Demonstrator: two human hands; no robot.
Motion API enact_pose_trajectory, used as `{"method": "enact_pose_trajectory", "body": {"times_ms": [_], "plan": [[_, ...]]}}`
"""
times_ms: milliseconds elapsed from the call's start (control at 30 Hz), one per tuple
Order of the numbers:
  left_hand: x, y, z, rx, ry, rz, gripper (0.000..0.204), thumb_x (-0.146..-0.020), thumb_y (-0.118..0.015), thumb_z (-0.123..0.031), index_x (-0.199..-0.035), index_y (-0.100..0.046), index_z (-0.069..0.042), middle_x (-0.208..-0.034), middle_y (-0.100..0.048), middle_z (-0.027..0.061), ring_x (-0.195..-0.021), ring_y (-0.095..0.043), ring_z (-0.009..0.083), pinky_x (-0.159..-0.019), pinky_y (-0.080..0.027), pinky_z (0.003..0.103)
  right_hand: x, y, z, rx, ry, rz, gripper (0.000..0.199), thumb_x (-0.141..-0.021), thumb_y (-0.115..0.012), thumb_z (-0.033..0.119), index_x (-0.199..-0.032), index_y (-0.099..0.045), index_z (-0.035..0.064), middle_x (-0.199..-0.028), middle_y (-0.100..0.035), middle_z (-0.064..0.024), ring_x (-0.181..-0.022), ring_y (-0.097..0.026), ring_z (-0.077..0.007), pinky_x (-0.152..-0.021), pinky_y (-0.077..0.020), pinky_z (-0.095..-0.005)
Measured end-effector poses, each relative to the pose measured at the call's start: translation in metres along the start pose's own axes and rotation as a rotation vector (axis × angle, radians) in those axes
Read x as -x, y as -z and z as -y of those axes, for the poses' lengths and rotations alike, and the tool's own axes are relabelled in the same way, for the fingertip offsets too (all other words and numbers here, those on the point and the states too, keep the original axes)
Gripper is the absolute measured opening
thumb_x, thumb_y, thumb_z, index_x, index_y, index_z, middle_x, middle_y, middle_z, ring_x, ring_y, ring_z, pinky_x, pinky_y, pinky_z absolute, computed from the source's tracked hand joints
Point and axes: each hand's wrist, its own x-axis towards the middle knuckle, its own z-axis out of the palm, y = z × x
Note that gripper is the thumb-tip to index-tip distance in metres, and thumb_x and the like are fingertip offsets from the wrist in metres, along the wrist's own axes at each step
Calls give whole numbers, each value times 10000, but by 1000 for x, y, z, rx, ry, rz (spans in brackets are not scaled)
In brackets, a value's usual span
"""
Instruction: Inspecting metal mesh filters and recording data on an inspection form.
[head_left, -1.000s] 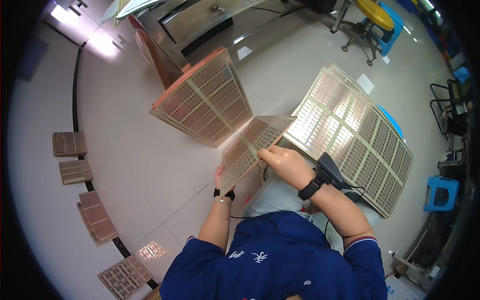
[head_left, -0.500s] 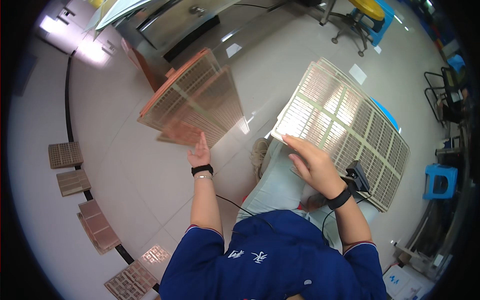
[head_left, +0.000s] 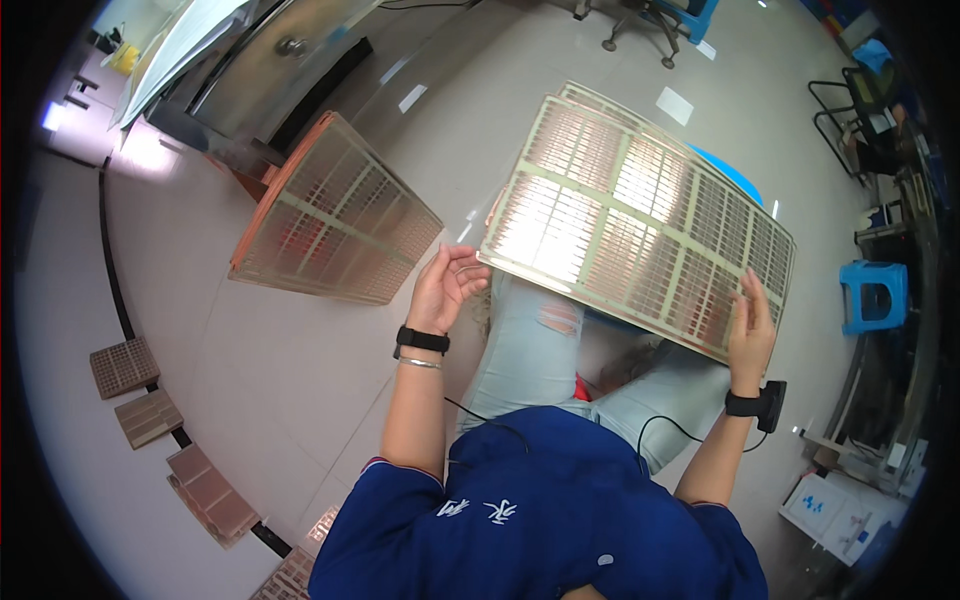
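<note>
A stack of flat, copper-and-pale-green circuit board panels (head_left: 600, 205) with a grid pattern lies slanted over my knees, its top sheet shining in the light. My left hand (head_left: 447, 285) is at the stack's near left corner, fingers loosely bent and apart; whether the fingertips touch the edge I cannot tell. Toward the right end, my right hand (head_left: 752, 330) rests its outstretched fingers on the top panel near its front edge. To the left, another group of similar panels (head_left: 335, 215) stands tilted on the floor.
A blue round surface (head_left: 728, 170) shows behind the lap stack. Small panel piles (head_left: 125, 368) line the left wall. A metal cabinet (head_left: 270, 70) stands at the far left, a blue stool (head_left: 873, 297) at the right. Thin cables (head_left: 490, 412) run along both forearms.
My left hand has come from beside the standing panels to the lap stack's left corner. My right hand has gone from that corner to the right end. The blurred, swinging panel now leans still.
</note>
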Motion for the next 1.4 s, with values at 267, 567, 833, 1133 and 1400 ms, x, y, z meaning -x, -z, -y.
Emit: {"method": "enact_pose_trajectory", "body": {"times_ms": [267, 567, 833, 1133, 1400], "plan": [[5, -47, -12, -669, 63, 0, 279, -919, -500, -275, -918, -578, -7, -841, -634, 90, -730, -629, 143, -659, -533, 249, 26, 70, -110, 596, -50, -295, 345, -903, -458, 78, -1244, -482, 30, -1205, -546, -162, -1079, -554, -273, -857, -461, -325], [48, -35, -8, -665, 284, 62, 372, -952, -408, -328, -1005, -585, -5, -852, -648, 99, -754, -629, 143, -678, -523, 287, 36, 81, -144, 403, -277, -285, 315, -887, -504, 84, -1200, -540, 73, -976, -643, -158, -840, -634, -231, -747, -491, -315], [10, -54, 3, -440, 126, 52, 385, -971, -361, -286, -1102, -535, 31, -1020, -614, 111, -870, -611, 143, -729, -517, 295, 34, 91, -127, 383, -308, -311, 314, -893, -506, 107, -1203, -550, 98, -753, -625, -85, -639, -553, -136, -625, -454, -274], [2, -62, -3, -584, -34, -121, 299, -953, -428, -246, -1058, -562, -1, -972, -626, 69, -839, -589, 105, -744, -474, 239, 40, 108, -82, 15, -522, -319, 295, -924, -486, 197, -1156, -578, 40, -596, -465, 63, -516, -357, -14, -468, -289, -183], [9, -52, -7, -727, -236, -309, 275, -927, -500, -274, -890, -593, -18, -737, -577, -8, -622, -512, 47, -545, -414, 201, 43, 111, -38, -172, -554, -256, 317, -930, -486, 242, -1108, -597, 5, -657, -528, 54, -532, -402, -4, -463, -306, -169]]}}
